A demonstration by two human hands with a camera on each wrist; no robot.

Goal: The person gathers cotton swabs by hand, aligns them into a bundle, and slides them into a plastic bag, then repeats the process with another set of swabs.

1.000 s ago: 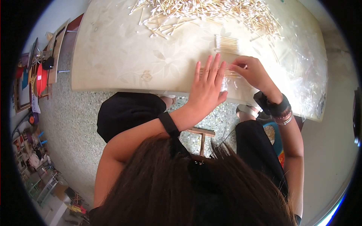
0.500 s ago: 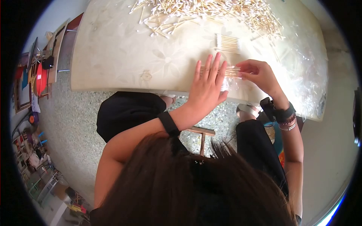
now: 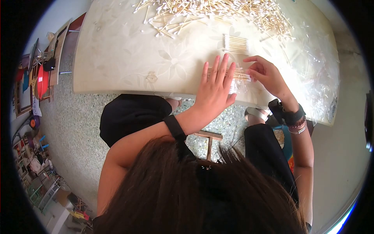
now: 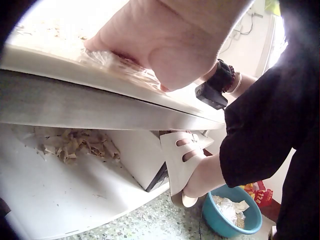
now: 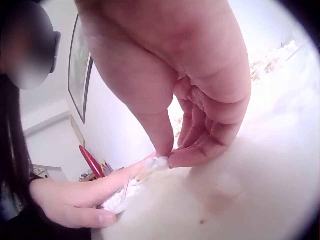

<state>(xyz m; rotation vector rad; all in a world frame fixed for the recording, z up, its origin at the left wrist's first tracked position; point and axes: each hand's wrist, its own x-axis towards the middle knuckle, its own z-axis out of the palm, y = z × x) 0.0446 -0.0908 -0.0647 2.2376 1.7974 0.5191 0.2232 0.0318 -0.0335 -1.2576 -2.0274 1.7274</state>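
My left hand [image 3: 214, 91] lies flat with straight fingers over a clear plastic bag of cotton swabs [image 3: 231, 86] near the table's front edge. Beside it, loose swabs [image 3: 242, 76] stick out to the right from under the fingers. My right hand [image 3: 269, 78] is at their cotton ends; in the right wrist view its thumb and a finger pinch white tips [image 5: 159, 163]. Crinkled plastic [image 4: 122, 67] shows beneath the left hand in the left wrist view. What lies under the left palm is hidden.
A neat row of swabs [image 3: 237, 43] lies just beyond the hands. Farther back spreads a large heap of loose swabs [image 3: 218, 9]. Clear plastic bags [image 3: 315, 82] cover the table's right side. Below the table stands a blue basin [image 4: 232, 212].
My right hand has moved a little to the right, away from the left fingers, and more of the swabs' ends show between the hands. The left hand has hardly moved.
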